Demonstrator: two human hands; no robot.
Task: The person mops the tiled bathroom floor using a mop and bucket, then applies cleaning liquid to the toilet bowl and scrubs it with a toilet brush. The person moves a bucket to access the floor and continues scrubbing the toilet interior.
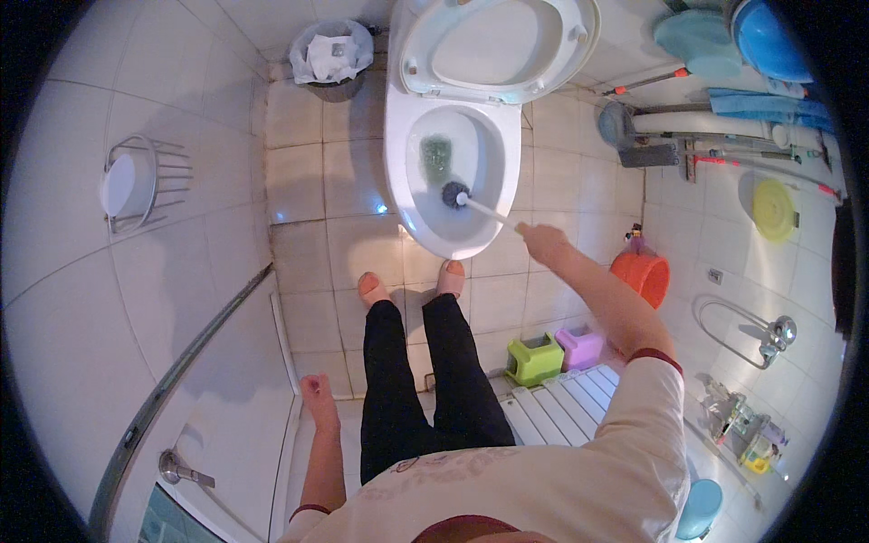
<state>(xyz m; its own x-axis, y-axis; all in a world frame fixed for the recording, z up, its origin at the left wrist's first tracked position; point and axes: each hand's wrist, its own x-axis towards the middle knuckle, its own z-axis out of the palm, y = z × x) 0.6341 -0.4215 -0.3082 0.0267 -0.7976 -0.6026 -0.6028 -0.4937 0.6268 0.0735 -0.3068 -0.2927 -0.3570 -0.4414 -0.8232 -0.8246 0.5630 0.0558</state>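
My right hand (543, 244) grips the handle of a toilet brush (490, 212) just off the right rim of a white toilet bowl (399, 170). The brush's dark, round head (455, 195) rests against the inside of the bowl, toward its front. Behind it, greenish water (436, 156) lies in the drain hollow. Both the seat and the lid (499, 41) are raised. My left hand (317, 392) hangs low at my left side, near the door edge, fingers curled in with nothing visible in them.
A lined waste bin (333, 58) stands left of the toilet. To the right are an orange bucket (641, 278), green (535, 360) and purple (579, 347) plastic stools, and wall-hung mops and basins. A white door (224, 407) with a lever handle (183, 468) is at my left.
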